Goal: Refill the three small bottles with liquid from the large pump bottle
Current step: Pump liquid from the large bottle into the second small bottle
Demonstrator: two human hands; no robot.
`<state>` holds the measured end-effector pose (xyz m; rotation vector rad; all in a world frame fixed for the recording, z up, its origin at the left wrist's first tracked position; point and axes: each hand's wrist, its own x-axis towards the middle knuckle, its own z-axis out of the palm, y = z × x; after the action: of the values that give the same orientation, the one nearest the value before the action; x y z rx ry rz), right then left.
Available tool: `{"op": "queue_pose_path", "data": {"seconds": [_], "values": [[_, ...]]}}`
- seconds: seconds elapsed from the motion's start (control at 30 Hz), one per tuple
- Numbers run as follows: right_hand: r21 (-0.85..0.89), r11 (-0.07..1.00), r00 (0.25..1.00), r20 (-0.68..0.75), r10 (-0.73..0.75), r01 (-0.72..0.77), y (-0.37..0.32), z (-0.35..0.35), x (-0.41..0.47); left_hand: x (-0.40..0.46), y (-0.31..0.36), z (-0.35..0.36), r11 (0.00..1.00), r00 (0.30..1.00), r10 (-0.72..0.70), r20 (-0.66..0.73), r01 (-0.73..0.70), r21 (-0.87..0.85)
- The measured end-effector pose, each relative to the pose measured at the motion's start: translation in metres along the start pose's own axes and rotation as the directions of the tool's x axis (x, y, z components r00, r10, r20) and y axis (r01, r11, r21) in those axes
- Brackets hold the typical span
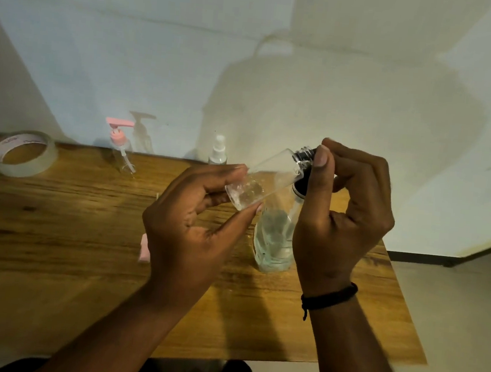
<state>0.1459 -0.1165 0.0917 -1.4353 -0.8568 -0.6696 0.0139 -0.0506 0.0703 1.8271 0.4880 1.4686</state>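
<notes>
Both hands hold one small clear bottle point(264, 181): left hand point(192, 222) grips its base, right hand point(345, 213) pinches its neck.

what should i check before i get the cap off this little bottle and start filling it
1. Left hand grip on small clear bottle: ok, held at its base.
2. Right hand on its black cap: ok, pinched.
3. Cap off: not ok, still on.
4. Small bottle upright: not ok, tilted.
5. Large bottle upright on table: ok.
6. Large bottle's pump reachable: cannot tell, hidden by hands.
</notes>
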Motion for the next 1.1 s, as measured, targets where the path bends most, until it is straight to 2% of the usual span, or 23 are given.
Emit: {"op": "queue_pose_path", "data": {"seconds": [1.1], "values": [[0.033,0.999,0.999,-0.012,0.031,-0.031,-0.0049,0.0017,0.0061,-0.0032,0.0054,0.0041,1.000,1.000,-0.009,-0.007,0.009,0.029]]}}
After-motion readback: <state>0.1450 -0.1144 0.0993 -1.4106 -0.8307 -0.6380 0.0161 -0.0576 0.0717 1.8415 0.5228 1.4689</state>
